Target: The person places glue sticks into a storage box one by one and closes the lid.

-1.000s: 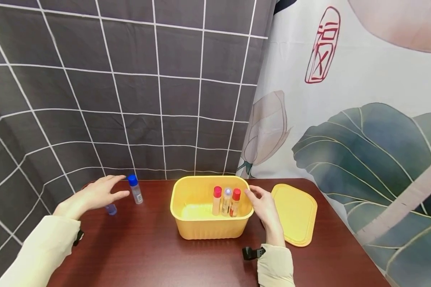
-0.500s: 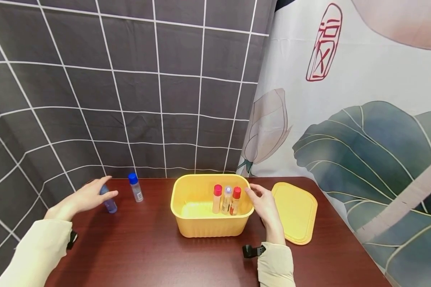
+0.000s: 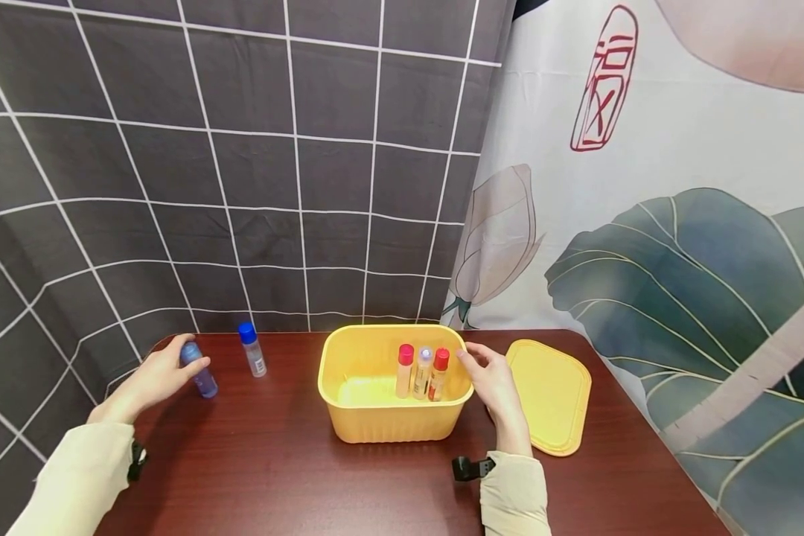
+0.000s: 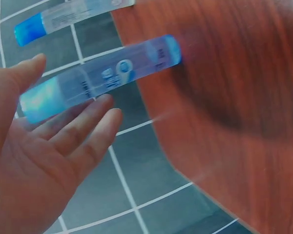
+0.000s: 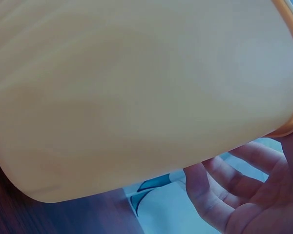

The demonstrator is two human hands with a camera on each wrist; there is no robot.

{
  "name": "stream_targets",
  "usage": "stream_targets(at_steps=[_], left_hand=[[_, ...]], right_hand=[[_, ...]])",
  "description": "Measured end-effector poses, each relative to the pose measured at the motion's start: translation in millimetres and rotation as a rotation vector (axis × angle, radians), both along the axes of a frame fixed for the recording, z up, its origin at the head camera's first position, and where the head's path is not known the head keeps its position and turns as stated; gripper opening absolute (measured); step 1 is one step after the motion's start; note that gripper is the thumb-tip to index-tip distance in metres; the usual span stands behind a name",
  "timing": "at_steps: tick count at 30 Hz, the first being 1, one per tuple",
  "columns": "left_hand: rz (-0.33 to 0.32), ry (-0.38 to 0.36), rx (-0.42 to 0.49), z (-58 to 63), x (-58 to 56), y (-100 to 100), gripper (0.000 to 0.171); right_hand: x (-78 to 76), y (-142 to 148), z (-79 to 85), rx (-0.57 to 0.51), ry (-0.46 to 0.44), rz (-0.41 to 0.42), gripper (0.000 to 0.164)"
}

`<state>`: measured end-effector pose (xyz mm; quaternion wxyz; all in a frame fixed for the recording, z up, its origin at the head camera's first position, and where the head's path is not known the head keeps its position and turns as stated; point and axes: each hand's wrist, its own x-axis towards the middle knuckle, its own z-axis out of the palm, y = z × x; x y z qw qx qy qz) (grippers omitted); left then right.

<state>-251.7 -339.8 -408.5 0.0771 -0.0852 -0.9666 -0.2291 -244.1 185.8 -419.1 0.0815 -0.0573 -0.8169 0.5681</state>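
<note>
Left of the tub [image 3: 395, 426], the left hand [image 3: 149, 383] is parted around a tube [image 3: 205, 383]; the right hand [image 3: 498, 385] grips the tub's rim.

Box [image 3: 395, 426] and lid [image 3: 549, 398] are yellow, the grey backdrop [image 3: 335, 179] white-gridded.

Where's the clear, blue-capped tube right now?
In the head view, the clear tube stands on the table at left, just right of the blue tube by the left hand.

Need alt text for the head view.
A person's left hand is at a blue tube; the right hand holds a yellow bin by its rim, three capped tubes inside. Between the hands stands a blue-capped tube; a yellow lid lies at right.
</note>
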Motion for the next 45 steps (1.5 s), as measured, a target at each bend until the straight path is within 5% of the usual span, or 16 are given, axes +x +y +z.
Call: stream_targets(at_steps=[10,21,31,45], left_hand=[[0.048,0.061,0.07,-13.7,1.1,-2,0.043],[0.069,0.063,0.07,-13.7,5.1,-4,0.04],[0.059,0.049,0.066,-2.3,6.6,2,0.045],[0.06,0.148,0.122,17.7,4.9,13,0.038]], right_hand=[[-0.6,0,-1.1,-0.005,0.007,0.001,0.039],[-1.2,-1,-2.4,-0.012,0.003,0.006,0.039],[-2.7,-1,-1.9,-0.031,-0.001,0.018,0.04],[-2.8,-1,-1.0,-0.035,-0.034,0.017,0.044]])
